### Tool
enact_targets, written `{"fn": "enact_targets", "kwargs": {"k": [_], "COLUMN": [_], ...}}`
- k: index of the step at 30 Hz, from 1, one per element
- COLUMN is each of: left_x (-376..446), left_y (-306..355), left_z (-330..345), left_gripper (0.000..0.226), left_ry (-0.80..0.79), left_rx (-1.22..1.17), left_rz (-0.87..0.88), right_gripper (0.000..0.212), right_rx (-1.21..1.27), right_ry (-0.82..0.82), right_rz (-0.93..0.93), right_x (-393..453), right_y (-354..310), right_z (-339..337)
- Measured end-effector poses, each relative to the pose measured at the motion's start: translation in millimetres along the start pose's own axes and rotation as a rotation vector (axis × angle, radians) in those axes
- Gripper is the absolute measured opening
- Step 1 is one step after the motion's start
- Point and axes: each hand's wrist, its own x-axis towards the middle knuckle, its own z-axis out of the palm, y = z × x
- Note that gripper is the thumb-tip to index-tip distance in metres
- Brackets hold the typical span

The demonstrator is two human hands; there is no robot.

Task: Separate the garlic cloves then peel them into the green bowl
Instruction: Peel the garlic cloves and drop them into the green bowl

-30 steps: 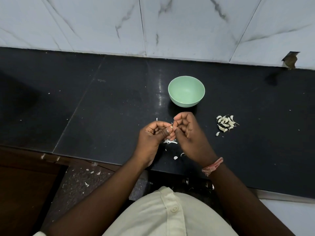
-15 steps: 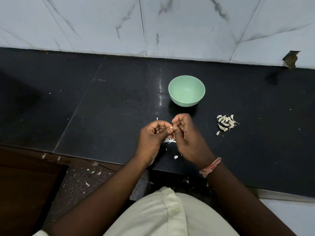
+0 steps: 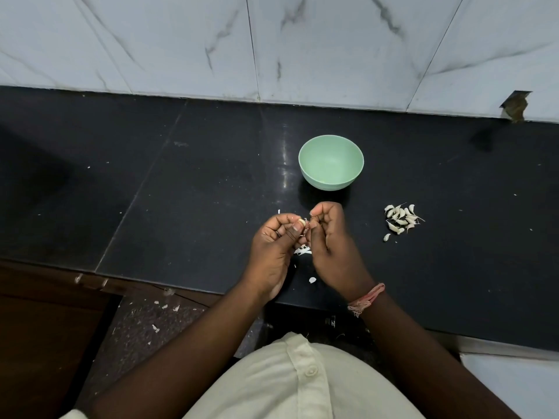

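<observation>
head view, steeply down, close over counter [image 3: 181, 192]

Counter [image 3: 211, 182]: dark polished stone, glossy. Wall tiles [image 3: 332, 46]: smooth white marble-look. Green bowl [image 3: 331, 162]: matt, prob. plastic. Garlic cloves [image 3: 400, 218]: papery skins.

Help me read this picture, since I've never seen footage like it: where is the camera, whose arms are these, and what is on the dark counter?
No machine here: a person wears a camera on the head, looking down at their own arms. The left hand and right hand meet over the black counter, both pinching one small garlic clove to peel it. Beyond them stands the green bowl; I cannot tell whether anything is in it. To the right lies a pile of unpeeled cloves. White skin scraps lie under the hands. Behind the counter is a marble wall.
</observation>
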Motion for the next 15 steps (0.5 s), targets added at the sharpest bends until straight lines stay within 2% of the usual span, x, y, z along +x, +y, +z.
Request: {"fn": "enact_targets", "kwargs": {"k": [7,11,15], "left_x": [-0.3,-1.4,-2.3], "left_y": [3.8,4.7,5.5], "left_z": [0.0,0.5,0.5], "left_gripper": [0.025,0.027,0.026], "left_ry": [0.033,0.051,0.075], "left_rx": [-0.056,-0.073,-0.088], "left_rz": [-0.045,-0.066,-0.075], "right_gripper": [0.017,0.021,0.01], "right_rx": [0.149,0.019,-0.041], "right_ry": [0.06,0.182,0.263], "right_rz": [0.125,0.138,0.174], "right_x": [0.3,3.6,4.4], "right_y": [-5.6,-2.0,-1.0], "right_z": [-1.9,-2.5,-2.8]}}
